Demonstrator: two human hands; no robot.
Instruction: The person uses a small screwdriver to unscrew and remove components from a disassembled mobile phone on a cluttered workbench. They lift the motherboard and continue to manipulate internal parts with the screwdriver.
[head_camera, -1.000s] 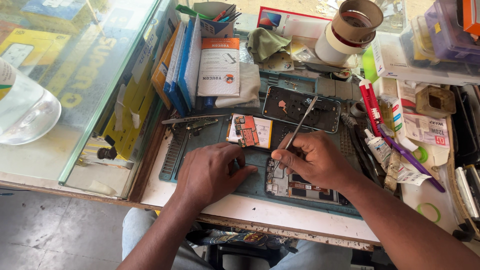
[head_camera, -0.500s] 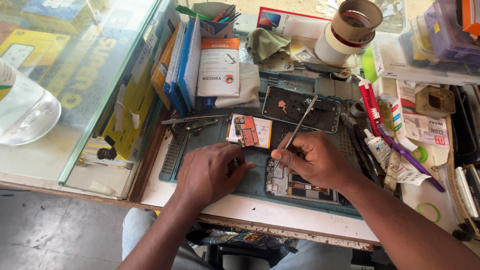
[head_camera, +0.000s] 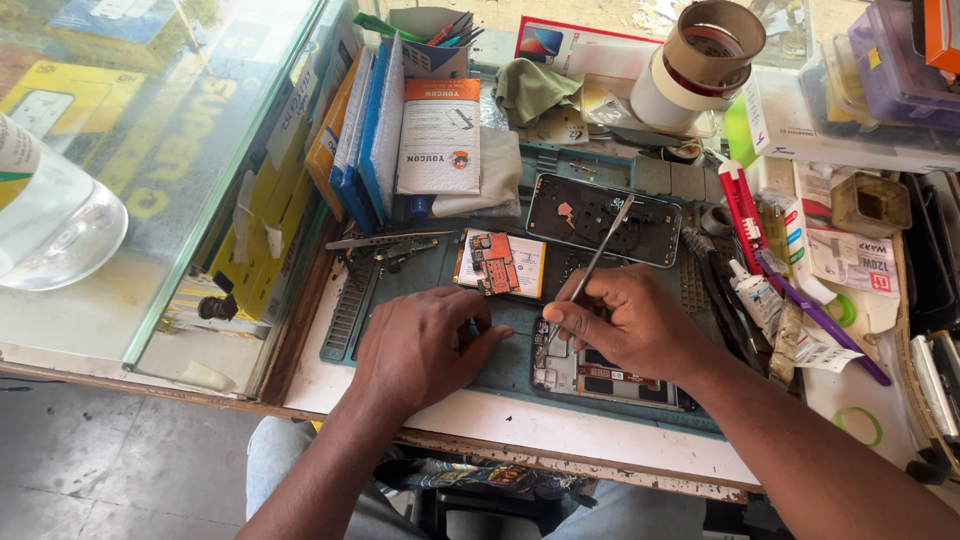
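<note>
Here, your right hand (head_camera: 630, 325) pinches slim metal tweezers (head_camera: 592, 268) over the opened grey phone (head_camera: 600, 372) on the teal repair mat (head_camera: 500, 370); your left hand (head_camera: 425, 345) lies flat beside it. Behind the phone stands an orange-and-white card package (head_camera: 438, 135).

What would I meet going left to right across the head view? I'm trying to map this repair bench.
Clear bottle → glass display case → left hand → right hand holding metal tweezers → red-handled tool → purple pen → green ring.
</note>
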